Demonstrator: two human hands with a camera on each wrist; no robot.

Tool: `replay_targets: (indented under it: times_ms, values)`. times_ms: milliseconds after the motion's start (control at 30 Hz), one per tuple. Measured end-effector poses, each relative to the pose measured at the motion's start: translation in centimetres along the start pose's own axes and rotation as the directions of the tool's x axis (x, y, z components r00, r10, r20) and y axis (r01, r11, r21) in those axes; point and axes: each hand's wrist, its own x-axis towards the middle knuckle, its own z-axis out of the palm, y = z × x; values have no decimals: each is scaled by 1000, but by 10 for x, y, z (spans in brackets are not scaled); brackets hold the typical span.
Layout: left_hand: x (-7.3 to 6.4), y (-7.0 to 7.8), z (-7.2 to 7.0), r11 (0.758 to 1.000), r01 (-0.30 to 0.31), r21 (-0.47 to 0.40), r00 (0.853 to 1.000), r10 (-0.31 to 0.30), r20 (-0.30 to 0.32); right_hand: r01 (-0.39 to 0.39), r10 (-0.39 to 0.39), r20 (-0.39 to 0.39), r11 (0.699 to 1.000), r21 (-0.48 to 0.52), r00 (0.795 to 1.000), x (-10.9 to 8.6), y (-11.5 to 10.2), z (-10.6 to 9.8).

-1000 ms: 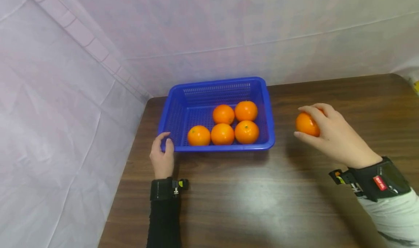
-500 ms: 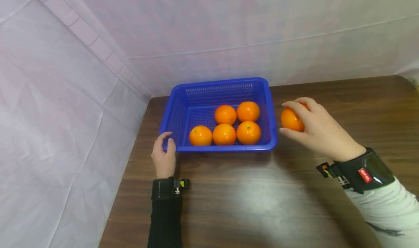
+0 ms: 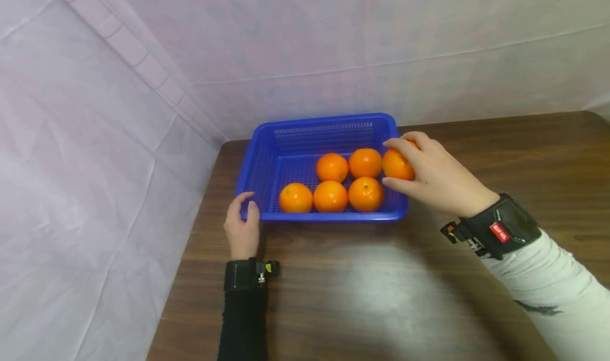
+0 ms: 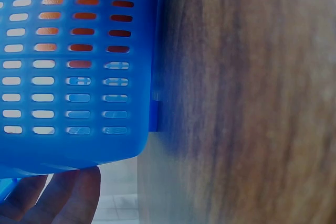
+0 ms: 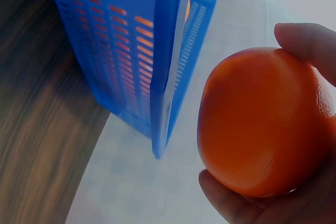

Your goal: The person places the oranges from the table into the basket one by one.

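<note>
A blue plastic basket [image 3: 324, 217] with slotted walls stands on the table, several oranges [image 3: 331, 196] lying in its front and right part. My left hand [image 3: 242, 228] grips the basket's front left corner, thumb inside the rim; in the left wrist view its fingers [image 4: 79, 195] lie against the outer wall. At the basket's right rim, my right hand [image 3: 436, 176] holds another orange [image 3: 397, 164] between thumb and fingers. The right wrist view shows that held orange [image 5: 262, 124] raised beside the basket's rim [image 5: 165, 77], apart from it.
The basket stands on a dark wood-grain table [image 3: 333, 308], close to its back edge. Behind it hangs a pale cloth wall [image 3: 357, 48], and another white sheet [image 3: 86, 191] borders the left side.
My right hand has carried the held orange leftward from over the table to the basket's right rim. The left hand keeps its grip on the corner.
</note>
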Motion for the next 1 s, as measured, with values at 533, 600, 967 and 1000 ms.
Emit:
replay_targets:
  times_ms: [533,600,967,1000]
  values:
    - [-6,3,-4,1000,8,18,1000,-8,-11,88,-87,40,996,-1,995,43,-22,32]
    - [-6,3,-3,1000,8,22,1000,-8,-7,93,-92,52,996,-3,994,48,-26,35]
    - [-10,6,0,999,-10,39,1000,11,-19,132,-129,136,991,-15,982,67,-45,48]
    - [-10,7,0,999,-10,41,1000,11,-20,141,-138,136,990,-19,981,68,-46,47]
